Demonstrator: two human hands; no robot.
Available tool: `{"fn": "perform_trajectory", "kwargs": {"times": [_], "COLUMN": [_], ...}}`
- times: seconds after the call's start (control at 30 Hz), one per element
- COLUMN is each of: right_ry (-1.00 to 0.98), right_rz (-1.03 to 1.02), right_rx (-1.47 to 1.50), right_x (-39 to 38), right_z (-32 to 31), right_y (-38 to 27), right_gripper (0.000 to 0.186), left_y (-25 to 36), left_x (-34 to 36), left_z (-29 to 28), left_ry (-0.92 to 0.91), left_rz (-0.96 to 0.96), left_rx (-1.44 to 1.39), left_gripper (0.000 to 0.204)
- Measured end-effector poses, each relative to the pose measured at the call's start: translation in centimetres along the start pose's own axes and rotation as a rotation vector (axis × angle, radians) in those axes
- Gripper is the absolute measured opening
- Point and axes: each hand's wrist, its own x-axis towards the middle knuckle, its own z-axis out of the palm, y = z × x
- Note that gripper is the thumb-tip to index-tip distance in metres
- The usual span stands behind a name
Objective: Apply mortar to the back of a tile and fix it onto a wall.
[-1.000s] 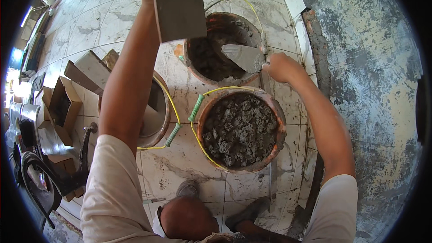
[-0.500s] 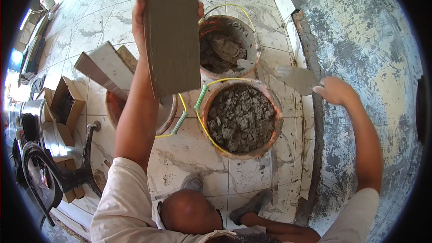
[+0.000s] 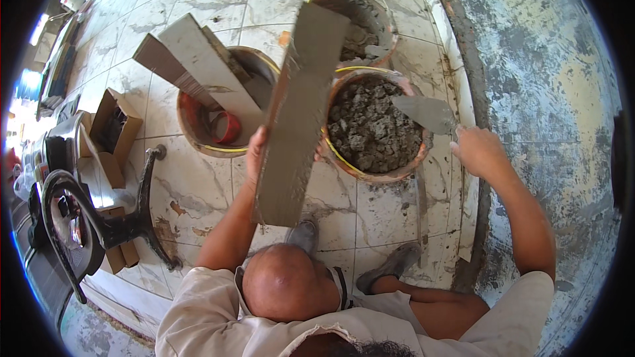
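Observation:
My left hand (image 3: pixel 254 157) grips a long tile strip (image 3: pixel 294 125) across its middle, thumb on the left edge and fingertips on the right edge. A smooth grey mortar layer covers the strip's upward face, and the strip leans with its far end to the right. In my right hand (image 3: pixel 484 152) is a trowel (image 3: pixel 423 114), its grey-smeared blade pointing left over the right rim of the mortar bucket (image 3: pixel 387 175). Lumpy grey mortar (image 3: pixel 370 125) fills that bucket. The strip hides part of the bucket behind it.
Another mortar bucket (image 3: pixel 390 20) stands beyond. At left, a bucket (image 3: pixel 188 129) holds tile strips (image 3: pixel 208 66) and a red ring-shaped thing (image 3: pixel 226 127). A black chair (image 3: pixel 132 225) and cardboard boxes (image 3: pixel 116 129) sit farther left. A raised, paint-flaked surface (image 3: pixel 529 92) lies right.
My left hand has drawn the tile strip down toward me and tilted it. My right hand has brought the trowel blade over the mortar bucket's rim. The view has shifted.

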Motion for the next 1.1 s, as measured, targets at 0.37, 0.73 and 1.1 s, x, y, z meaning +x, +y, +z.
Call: {"fn": "perform_trajectory", "kwargs": {"times": [0.37, 0.73, 1.1], "right_ry": [-0.156, -0.107, -0.260], "right_rz": [-0.027, -0.109, -0.090], "right_rx": [0.013, -0.093, 0.110], "right_x": [1.6, 2.0, 7.4], "right_z": [-0.5, 0.6, 2.9], "right_y": [-0.9, -5.1, -4.4], "right_gripper": [0.030, 0.029, 0.046], "left_y": [-4.8, -6.7, -7.4], "left_x": [-2.6, -3.0, -2.7], "left_z": [-2.3, -4.4, -4.2], "left_ry": [0.090, 0.144, 0.137], "left_rz": [-0.140, -0.094, -0.067], "left_rx": [-0.108, -0.071, -0.109], "left_gripper": [0.085, 0.084, 0.087]}}
